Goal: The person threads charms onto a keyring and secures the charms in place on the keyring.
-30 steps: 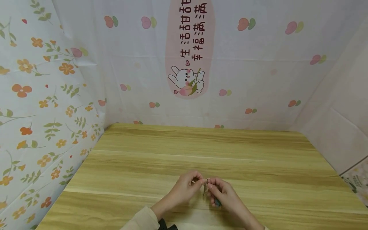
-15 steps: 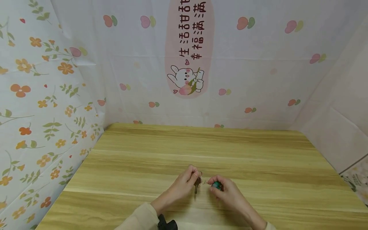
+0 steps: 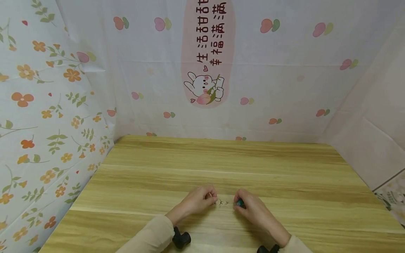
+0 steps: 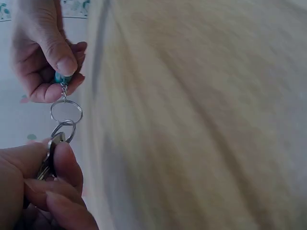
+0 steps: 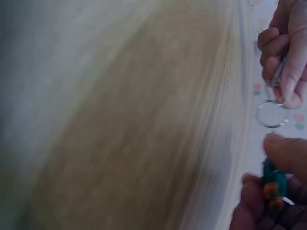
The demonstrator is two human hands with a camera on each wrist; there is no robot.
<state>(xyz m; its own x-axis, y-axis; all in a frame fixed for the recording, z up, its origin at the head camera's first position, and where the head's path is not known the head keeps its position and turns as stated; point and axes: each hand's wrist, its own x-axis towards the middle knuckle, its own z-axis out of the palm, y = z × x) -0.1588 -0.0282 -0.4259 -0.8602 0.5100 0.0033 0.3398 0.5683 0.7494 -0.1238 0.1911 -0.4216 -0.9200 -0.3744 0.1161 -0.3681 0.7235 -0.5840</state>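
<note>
In the head view my left hand (image 3: pixel 200 197) and right hand (image 3: pixel 253 209) face each other just above the table, a short gap apart. A key (image 4: pixel 55 143) is pinched between my left thumb and fingers; other metal beneath it is partly covered. My right hand grips a small teal charm with orange parts (image 5: pixel 271 190), half hidden by the fingers. A short chain (image 4: pixel 64 91) runs from the charm to a large split ring (image 4: pixel 51 113). That ring links through a smaller ring (image 4: pixel 73 130) at the key, so both hands hold one joined string.
The wood-grain table (image 3: pixel 202 158) spreads beyond and around the hands. Printed cloth hangs along its back (image 3: pixel 269 88) and left side (image 3: pixel 57 116). Black wrist mounts (image 3: pixel 181 239) show below both forearms.
The hands have drawn apart, stretching the rings and chain out between them. The key that hung below the left hand half a second ago is now mostly covered by its fingers.
</note>
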